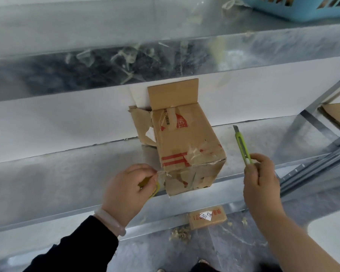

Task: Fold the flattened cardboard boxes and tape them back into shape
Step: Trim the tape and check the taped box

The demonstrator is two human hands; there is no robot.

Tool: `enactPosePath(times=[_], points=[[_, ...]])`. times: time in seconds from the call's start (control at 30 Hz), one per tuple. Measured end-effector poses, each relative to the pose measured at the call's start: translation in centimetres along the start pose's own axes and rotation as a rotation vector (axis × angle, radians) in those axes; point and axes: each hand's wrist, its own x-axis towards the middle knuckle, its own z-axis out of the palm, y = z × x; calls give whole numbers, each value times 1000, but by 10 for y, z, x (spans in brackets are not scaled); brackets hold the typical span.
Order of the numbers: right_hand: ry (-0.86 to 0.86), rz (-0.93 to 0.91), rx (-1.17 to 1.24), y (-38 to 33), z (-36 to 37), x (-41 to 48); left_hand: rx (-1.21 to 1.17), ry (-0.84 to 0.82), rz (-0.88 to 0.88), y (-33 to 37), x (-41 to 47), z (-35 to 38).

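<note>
A worn brown cardboard box with red print lies on its side on the metal shelf, its open flaps against the white back wall. Clear tape covers its near end. My left hand holds a roll of tape with a yellow core at the box's near left corner, a strip of tape stretched from it to the box. My right hand is to the right of the box, apart from it, gripping a green utility knife with the blade pointing up and away.
A blue plastic basket sits on the upper shelf at top right. Tape scraps cling to the upper shelf's edge. A small taped box and cardboard shreds lie on the floor below. Flat cardboard shows at far right behind the shelf's frame.
</note>
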Motion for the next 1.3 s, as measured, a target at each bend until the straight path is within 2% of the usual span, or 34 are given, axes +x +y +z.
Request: enactPosePath(times=[0.07,0.27,0.4,0.63,0.77,0.9,1.07,1.17,1.3], points=[[-85,-133,-3,-29,-9,-28,-7,-4,4,-1,0,1],[-515,-467,-238,-72,-1,-86,-70,28,9,-4,-2,1],[-656,-471,-403,-74,14,-97,-104,54,-67,-4,-3,0],[-670,-444,-671,-73,29,-99,-127,98,-65,-1,-3,4],[-630,-438,-737,-74,36,-100,-141,120,-64,4,-7,4],[-618,-428,-773,-73,38,-100,-137,176,-100,3,-5,6],[-626,-431,-769,-74,44,-99,-114,165,-87,6,-8,11],[-604,-429,-755,-74,49,-99,-136,183,-138,1,-7,13],[-614,-354,-786,-61,46,-95,-148,234,-179,-15,-11,7]])
